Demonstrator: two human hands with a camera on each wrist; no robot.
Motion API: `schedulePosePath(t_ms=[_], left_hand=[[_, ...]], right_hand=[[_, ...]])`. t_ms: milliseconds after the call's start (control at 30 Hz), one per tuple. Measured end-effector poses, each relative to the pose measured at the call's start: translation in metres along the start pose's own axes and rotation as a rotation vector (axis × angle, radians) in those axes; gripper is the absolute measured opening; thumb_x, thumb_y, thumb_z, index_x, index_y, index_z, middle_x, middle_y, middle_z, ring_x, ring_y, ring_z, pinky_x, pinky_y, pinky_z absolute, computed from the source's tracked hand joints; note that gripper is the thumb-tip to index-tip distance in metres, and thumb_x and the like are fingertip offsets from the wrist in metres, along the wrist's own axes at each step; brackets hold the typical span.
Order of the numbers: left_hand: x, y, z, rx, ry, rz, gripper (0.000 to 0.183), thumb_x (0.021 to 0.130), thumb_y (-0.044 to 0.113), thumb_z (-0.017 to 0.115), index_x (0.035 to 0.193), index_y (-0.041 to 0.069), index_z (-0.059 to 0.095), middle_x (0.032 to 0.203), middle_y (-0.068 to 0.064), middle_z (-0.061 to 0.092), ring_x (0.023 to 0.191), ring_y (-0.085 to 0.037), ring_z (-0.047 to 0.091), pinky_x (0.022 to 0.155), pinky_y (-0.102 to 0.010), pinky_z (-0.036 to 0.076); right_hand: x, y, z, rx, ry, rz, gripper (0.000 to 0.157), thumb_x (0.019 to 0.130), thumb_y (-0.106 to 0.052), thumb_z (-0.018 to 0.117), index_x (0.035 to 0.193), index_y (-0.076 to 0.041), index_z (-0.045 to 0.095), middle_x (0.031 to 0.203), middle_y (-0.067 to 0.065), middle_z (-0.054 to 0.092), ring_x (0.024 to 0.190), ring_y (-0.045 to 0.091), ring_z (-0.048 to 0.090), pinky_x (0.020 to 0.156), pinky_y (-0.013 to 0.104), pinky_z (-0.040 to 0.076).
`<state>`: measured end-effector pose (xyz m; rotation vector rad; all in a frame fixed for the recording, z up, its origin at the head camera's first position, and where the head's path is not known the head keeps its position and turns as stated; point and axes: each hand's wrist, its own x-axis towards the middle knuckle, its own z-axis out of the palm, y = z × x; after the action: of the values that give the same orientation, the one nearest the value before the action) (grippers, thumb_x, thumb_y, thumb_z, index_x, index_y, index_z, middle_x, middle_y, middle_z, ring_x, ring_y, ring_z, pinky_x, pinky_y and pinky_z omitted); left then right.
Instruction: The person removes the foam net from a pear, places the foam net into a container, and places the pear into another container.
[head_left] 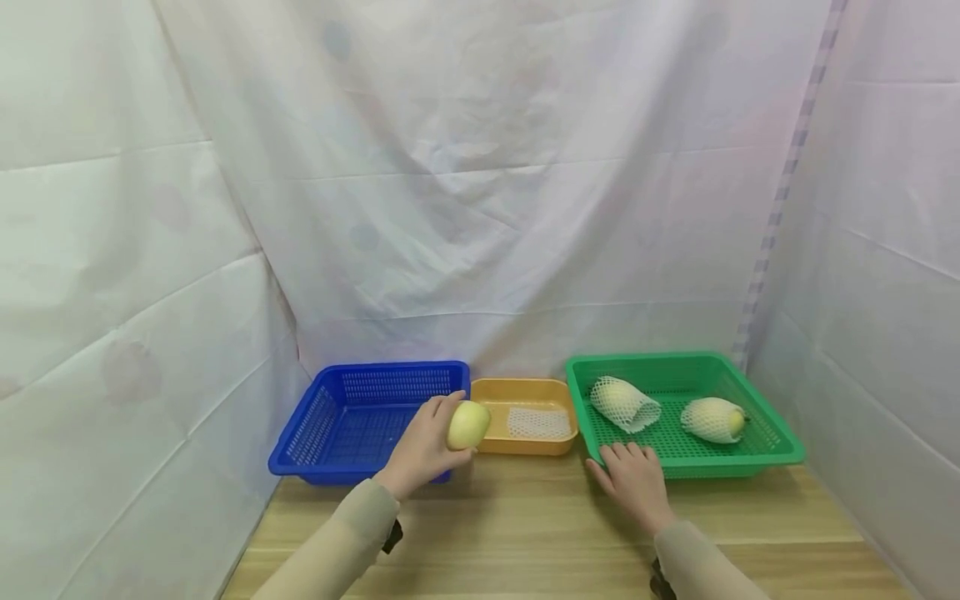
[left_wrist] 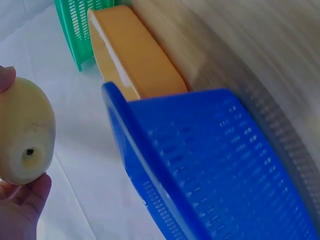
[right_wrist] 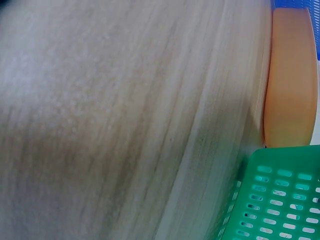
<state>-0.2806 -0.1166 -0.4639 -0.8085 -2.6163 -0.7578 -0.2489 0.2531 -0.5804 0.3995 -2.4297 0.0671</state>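
Observation:
My left hand (head_left: 426, 443) grips a pale yellow pear (head_left: 468, 425) between thumb and fingers, in the air over the near right corner of the blue basket (head_left: 300, 454). In the left wrist view the dark-centred dimple of the pear (left_wrist: 31, 127) faces the camera. Over on the right, my right hand (head_left: 636, 483) lies with its fingertips at the near left rim of the green basket (head_left: 738, 460). That basket contains two pale fruits in white foam nets, one net (head_left: 618, 402) at the left and another net (head_left: 708, 419) at the right. The right wrist view does not show the hand.
Between the two baskets stands a shallow orange tray (head_left: 525, 447) with a flat white foam net (head_left: 538, 422) inside. All three containers sit on a wooden table (head_left: 525, 533). White cloth (head_left: 480, 208) hangs behind and at both sides.

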Motion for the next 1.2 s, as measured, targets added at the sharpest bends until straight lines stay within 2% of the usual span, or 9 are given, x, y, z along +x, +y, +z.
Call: schedulePosePath(t_ms=[200,467,567,800,1033,1200], left_hand=[[0.004,-0.008,-0.005,0.004,-0.013,-0.013,0.083,0.072,0.039,0.083,0.142,0.017,0.044,0.125,-0.009,0.052,0.106,-0.024,0.054,0.080,-0.042,0.050],[0.011,-0.014,-0.011,0.032,-0.026,0.021,0.080,0.071,0.038,0.083,0.139,0.015,0.047,0.124,-0.009,0.053,0.105,-0.024,0.054,0.081,-0.042,0.050],[0.016,-0.017,-0.012,0.038,-0.026,0.010,0.080,0.072,0.038,0.082,0.140,0.014,0.047,0.124,-0.010,0.053,0.105,-0.024,0.054,0.081,-0.042,0.050],[0.023,-0.030,-0.013,0.045,-0.045,-0.086,0.080,0.074,0.038,0.082,0.141,0.016,0.045,0.125,-0.009,0.052,0.105,-0.024,0.054,0.081,-0.043,0.050],[0.026,-0.044,-0.013,0.054,-0.019,-0.119,0.078,0.072,0.036,0.083,0.138,0.016,0.047,0.122,-0.011,0.053,0.102,-0.027,0.055,0.079,-0.046,0.051],[0.031,-0.053,-0.015,0.042,-0.027,-0.168,0.078,0.073,0.034,0.083,0.139,0.015,0.046,0.122,-0.013,0.053,0.103,-0.029,0.054,0.081,-0.048,0.050]], right_hand=[[0.000,-0.003,-0.003,0.004,-0.017,0.011,0.031,0.087,-0.044,0.067,0.094,-0.014,0.065,0.083,0.003,0.062,0.073,0.024,0.053,0.067,0.042,0.038],[-0.001,-0.004,-0.005,0.003,-0.013,0.012,0.029,0.085,-0.042,0.070,0.092,-0.014,0.065,0.082,0.002,0.062,0.073,0.024,0.053,0.068,0.043,0.039],[-0.001,-0.003,-0.005,0.003,-0.010,0.015,0.029,0.085,-0.041,0.071,0.093,-0.014,0.066,0.083,0.003,0.062,0.074,0.024,0.053,0.068,0.043,0.039],[0.000,-0.003,-0.006,0.014,-0.020,0.021,0.029,0.086,-0.042,0.069,0.094,-0.014,0.066,0.083,0.002,0.062,0.074,0.024,0.053,0.068,0.043,0.038],[0.001,-0.004,-0.006,0.018,-0.027,0.020,0.028,0.087,-0.042,0.069,0.095,-0.015,0.066,0.085,0.003,0.063,0.075,0.024,0.053,0.068,0.042,0.038],[0.001,-0.004,-0.007,0.018,-0.032,0.028,0.029,0.088,-0.042,0.067,0.096,-0.015,0.066,0.086,0.003,0.063,0.077,0.024,0.054,0.069,0.043,0.038]])
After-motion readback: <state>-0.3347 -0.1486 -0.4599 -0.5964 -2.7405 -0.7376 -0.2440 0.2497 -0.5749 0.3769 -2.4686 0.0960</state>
